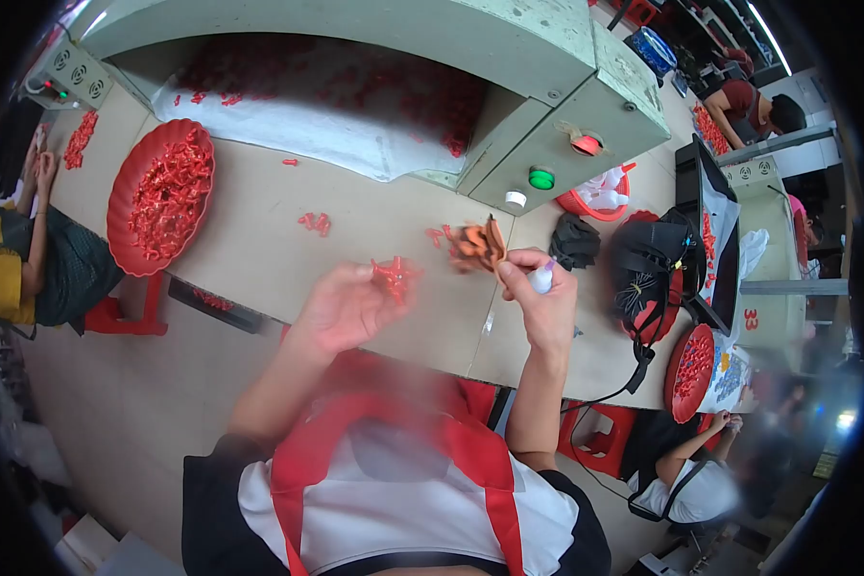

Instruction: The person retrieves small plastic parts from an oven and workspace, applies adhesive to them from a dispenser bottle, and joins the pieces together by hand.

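Observation:
Above the near edge of the table, my left hand (346,309) holds a small cluster of shiny red pieces (395,276) at its fingertips; blur hides their exact shape. My right hand (545,305) is closed round a small white bottle (541,278) with a purple tip. Its thumb and forefinger also pinch an orange-and-black piece (477,247), smeared by motion, whose kind I cannot make out. Several loose red pieces (315,224) lie on the tabletop beyond my left hand, and a few more lie beside the orange-and-black piece.
A pale green machine (538,144) with a low opening spans the far side, red pieces on its white sheet. At left stands a scalloped red tray (115,216) heaped with red pieces. A red basket (628,197) of white bottles, a dark cloth (574,240) and a black bag (653,269) are at right.

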Demonstrator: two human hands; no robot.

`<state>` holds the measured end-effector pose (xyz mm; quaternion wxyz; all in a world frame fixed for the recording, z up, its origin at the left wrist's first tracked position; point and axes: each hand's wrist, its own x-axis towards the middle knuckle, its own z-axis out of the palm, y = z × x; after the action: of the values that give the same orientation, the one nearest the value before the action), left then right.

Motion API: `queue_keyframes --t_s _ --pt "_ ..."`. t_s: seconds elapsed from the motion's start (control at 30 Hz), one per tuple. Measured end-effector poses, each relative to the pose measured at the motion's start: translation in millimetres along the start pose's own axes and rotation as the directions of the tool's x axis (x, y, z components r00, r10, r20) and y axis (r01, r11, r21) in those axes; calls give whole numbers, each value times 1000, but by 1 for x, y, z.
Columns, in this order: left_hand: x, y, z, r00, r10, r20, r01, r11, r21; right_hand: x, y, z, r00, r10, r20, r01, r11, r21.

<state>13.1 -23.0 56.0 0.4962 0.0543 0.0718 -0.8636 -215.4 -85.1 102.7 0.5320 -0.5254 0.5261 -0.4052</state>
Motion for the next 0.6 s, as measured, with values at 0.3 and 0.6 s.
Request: queue_keyframes --t_s 0.3,0.6 --pt "-7 -2 12 997 59 -43 -39 932 360 -10 -41 55 829 -272 489 403 896 -185" --pt "-14 1 13 982 -10 -188 103 866 490 6 -50 52 696 -113 709 463 825 -323"
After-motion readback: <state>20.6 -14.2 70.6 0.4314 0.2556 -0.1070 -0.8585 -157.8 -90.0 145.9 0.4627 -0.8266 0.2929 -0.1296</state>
